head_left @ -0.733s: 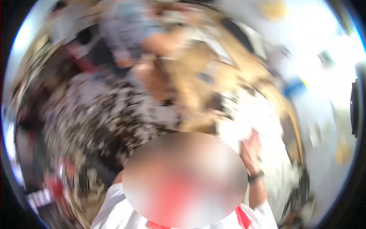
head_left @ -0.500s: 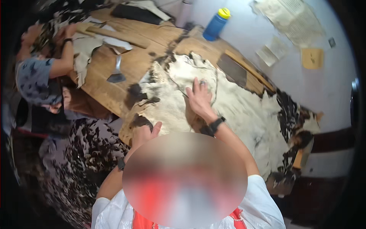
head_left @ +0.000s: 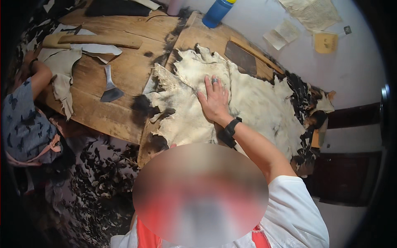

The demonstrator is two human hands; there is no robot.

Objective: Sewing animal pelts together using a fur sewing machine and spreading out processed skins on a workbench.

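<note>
Pale, cream-coloured hides (head_left: 264, 111) with dark furry edges lie spread over the wooden table. My right hand (head_left: 215, 99) rests flat on them, fingers spread, with a ring on one finger and a dark band at the wrist. A smaller hide piece (head_left: 184, 107) with a ragged edge lies left of that hand. Of my left hand (head_left: 173, 146) only a thumb tip and a sliver show, by the near left edge of the hide. A blurred oval hides the rest of it, so its grip cannot be seen.
On the wooden table (head_left: 124, 115) lie a wide-bladed scraper (head_left: 111, 93), a wooden bar (head_left: 101, 41) and a dark flat plate (head_left: 241, 58). A blue bottle (head_left: 217, 14) stands by the wall. Another person's arm (head_left: 39, 76) is at left. Dark scraps (head_left: 103, 177) cover the floor.
My left hand has gone mostly behind the blurred oval; before, its thumb and back showed at the hide's edge. My right hand stays on the hide, fingers spread. The view has shifted.
</note>
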